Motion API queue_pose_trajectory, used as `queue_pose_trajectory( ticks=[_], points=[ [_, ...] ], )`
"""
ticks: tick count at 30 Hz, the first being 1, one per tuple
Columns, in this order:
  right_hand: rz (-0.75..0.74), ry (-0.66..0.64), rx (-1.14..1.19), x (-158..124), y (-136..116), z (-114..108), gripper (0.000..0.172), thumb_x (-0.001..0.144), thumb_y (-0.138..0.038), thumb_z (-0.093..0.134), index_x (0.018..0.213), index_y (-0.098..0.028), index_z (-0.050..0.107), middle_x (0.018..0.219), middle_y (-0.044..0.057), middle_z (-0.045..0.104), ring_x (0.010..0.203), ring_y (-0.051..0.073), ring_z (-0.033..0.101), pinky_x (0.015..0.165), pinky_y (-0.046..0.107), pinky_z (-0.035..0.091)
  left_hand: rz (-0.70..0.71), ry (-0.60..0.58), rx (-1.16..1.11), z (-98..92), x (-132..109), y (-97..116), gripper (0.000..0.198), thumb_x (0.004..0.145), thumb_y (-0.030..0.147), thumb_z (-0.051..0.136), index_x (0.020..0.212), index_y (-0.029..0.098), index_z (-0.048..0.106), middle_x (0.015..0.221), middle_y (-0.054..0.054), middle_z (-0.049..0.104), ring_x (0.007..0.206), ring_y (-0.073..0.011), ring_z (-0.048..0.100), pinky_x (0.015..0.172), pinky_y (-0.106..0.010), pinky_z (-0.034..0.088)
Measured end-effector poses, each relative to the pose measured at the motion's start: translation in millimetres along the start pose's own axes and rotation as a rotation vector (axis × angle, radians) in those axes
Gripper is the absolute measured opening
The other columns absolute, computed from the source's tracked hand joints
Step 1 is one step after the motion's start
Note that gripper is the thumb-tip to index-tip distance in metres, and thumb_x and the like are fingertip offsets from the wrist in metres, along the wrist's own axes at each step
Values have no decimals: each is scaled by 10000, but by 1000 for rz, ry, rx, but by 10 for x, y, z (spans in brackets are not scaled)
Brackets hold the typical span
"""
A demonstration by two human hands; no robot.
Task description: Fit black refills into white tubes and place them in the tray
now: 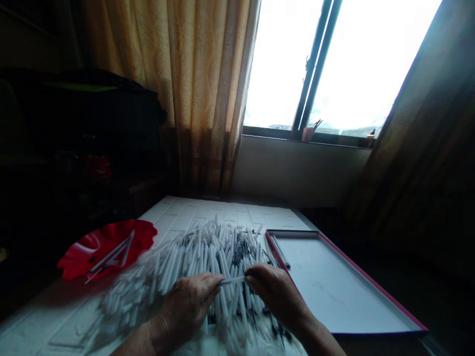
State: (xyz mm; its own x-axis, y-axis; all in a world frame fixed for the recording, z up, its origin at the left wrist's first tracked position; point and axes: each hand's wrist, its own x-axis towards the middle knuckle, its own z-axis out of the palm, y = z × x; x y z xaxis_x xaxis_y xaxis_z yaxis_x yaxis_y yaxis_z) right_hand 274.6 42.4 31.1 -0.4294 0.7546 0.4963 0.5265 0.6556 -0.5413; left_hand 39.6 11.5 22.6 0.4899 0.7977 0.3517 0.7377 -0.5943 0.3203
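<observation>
A big heap of thin white tubes and dark rods (208, 252) covers the middle of the white table (230, 212). Over its near side, my left hand (189, 301) and my right hand (276, 291) pinch the two ends of one white tube (233, 281), held level between them. Both hands have their fingers closed on it. The heap's near edge lies partly hidden under my wrists.
A red scalloped dish (89, 247) with a few tubes in it sits at the left. A flat white tray with a red rim (374, 291) lies at the right, two rods along its left edge. Curtains and a bright window stand behind; dark furniture is at the left.
</observation>
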Motion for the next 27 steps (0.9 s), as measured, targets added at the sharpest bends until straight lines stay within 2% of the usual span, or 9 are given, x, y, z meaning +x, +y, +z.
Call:
queue_pose_trajectory(
  ticks=[7, 11, 15, 19, 22, 24, 27],
  points=[
    [14, -30, -37, 1, -3, 6, 237, 944, -314, 458, 779, -222, 601, 697, 25, 646, 616, 167, 596, 589, 252, 423, -4, 8, 26, 26, 7, -7, 228, 978, 166, 449, 1102, 212, 634, 970, -46, 749, 892, -240, 734, 760, -352, 587],
    [56, -21, -51, -8, 21, 72, 370, 963, -377, 399, 628, -234, 465, 597, 1, 549, 537, 151, 509, 550, 251, 355, 9, 13, 34, 39, 4, -3, 220, 965, 154, 464, 1083, 210, 641, 953, -50, 750, 871, -237, 735, 745, -335, 585],
    [118, -2, -32, -11, 42, 148, 458, 973, -447, 364, 565, -238, 367, 524, -22, 454, 469, 134, 429, 509, 259, 297, 28, 14, 27, 44, -6, 5, 227, 963, 152, 466, 1097, 211, 638, 955, -46, 751, 878, -239, 736, 754, -343, 586],
    [164, -19, 43, -8, 24, 136, 521, 999, -476, 289, 561, -229, 424, 493, -31, 459, 446, 122, 452, 483, 235, 332, 21, 24, 21, 31, -8, 5, 219, 956, 140, 462, 1068, 208, 638, 944, -41, 752, 870, -229, 739, 754, -329, 585],
    [166, -41, 137, -10, -2, 93, 362, 975, -439, 378, 788, -205, 580, 619, -12, 564, 538, 139, 547, 520, 230, 406, 13, 36, 17, 20, -7, -5, 224, 958, 135, 453, 1073, 207, 631, 958, -44, 752, 874, -225, 739, 758, -329, 586],
    [160, -52, 238, -12, -11, 77, 233, 927, -398, 481, 931, -195, 593, 711, 3, 598, 600, 150, 581, 549, 238, 443, 10, 42, 14, 17, -7, -15, 224, 960, 140, 452, 1079, 209, 628, 960, -43, 752, 874, -221, 739, 757, -327, 586],
    [159, -46, 305, -12, -12, 73, 164, 890, -350, 530, 900, -199, 592, 710, 0, 587, 613, 152, 569, 556, 244, 450, 12, 45, 18, 21, -8, -29, 222, 958, 145, 455, 1085, 205, 627, 961, -46, 752, 879, -224, 739, 758, -328, 587]
  ],
)
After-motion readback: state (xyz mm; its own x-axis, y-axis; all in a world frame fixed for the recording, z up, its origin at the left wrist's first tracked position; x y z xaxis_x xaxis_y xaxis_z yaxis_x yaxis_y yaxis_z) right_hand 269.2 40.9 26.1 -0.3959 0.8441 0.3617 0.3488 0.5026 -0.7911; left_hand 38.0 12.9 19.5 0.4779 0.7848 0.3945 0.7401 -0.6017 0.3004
